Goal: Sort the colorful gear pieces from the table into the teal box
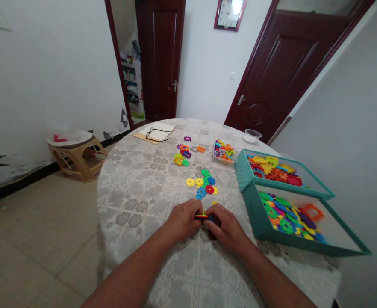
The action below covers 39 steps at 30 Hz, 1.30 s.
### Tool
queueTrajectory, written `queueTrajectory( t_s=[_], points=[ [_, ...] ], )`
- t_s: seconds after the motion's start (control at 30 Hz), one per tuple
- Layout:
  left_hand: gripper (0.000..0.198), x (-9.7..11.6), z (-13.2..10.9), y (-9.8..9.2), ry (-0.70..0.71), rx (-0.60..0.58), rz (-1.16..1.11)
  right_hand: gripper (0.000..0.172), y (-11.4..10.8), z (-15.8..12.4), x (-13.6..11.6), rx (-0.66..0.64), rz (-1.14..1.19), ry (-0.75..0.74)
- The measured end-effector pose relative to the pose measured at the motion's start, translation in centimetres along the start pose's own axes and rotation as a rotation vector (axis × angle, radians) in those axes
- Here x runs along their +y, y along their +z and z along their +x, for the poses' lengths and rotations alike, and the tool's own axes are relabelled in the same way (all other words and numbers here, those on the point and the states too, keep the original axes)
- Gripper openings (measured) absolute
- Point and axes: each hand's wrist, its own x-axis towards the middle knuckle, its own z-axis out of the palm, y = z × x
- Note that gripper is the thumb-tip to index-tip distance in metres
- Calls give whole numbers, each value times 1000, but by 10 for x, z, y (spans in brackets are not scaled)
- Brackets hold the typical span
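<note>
Over the desk [127, 184], the left hand [185, 220] and right hand [226, 225] have fingers pinched closed on thin colourful pieces [201, 217] between them, just nearer than clustered notched discs [204, 184].

Small thin plastic pieces [201, 217], red and yellow, seen nearly edge-on, roughly level, blue showing at one end, pinched between left hand [184, 217] and right hand [228, 226], partly hidden.

Pretty plain room tbh: white walls [54, 64], kinda peeling down low on the left, two dark red doors [164, 60] and a framed clock [229, 13] between them. Floor's [41, 256] beige tile, with a tan plastic stool [69, 152] by the wall.
</note>
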Motion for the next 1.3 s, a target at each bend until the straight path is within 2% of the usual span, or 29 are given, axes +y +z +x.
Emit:
queueTrajectory(
  t_s=[0.1, 0.17, 0.23, 0.3, 0.37, 0.43, 0.57, 0.73, 0.87, 1.0, 1.1, 1.2, 1.3],
  points=[
    [10, 2, -1, 3, -13, -7, 50, 9, 1, 0, 1, 2, -57, -126],
    [11, 3, -1, 5, -8, 0, 40, 8, 2, -2, 2, 1, -50, -133],
    [11, 2, -2, 7, 11, 16, -12, 7, 1, -4, 5, 35, -19, -87],
    [13, 0, -3, 7, 20, 68, -104, 7, -1, -5, 8, 127, 46, -8],
    [15, -1, -2, 6, 2, 136, -235, 11, -4, -5, 11, 232, 125, 78],
    [18, -3, -1, 4, -36, 162, -394, 15, -6, -4, 10, 283, 195, 166],
    [16, -1, 1, 1, -103, 99, -626, 18, -6, 1, 1, 218, 304, 261],
    [11, 4, 2, -1, -2, 72, -489, 16, 2, 2, -4, 111, 379, 295],
    [15, 1, 3, 1, 55, 54, -461, 14, 2, 2, -2, 151, 347, 265],
    [18, -3, 5, 7, 129, 143, -291, 10, -19, 5, -7, 275, 158, 136],
    [26, 0, 6, 10, 274, 193, -143, 10, -50, 3, -12, 479, -36, 51],
    [35, 7, 5, 10, 365, 130, 16, 9, -83, -4, -13, 727, -277, 49],
    [42, 11, 4, 10, 360, 66, 118, 8, -108, -14, -10, 867, -515, 83]
  ],
)
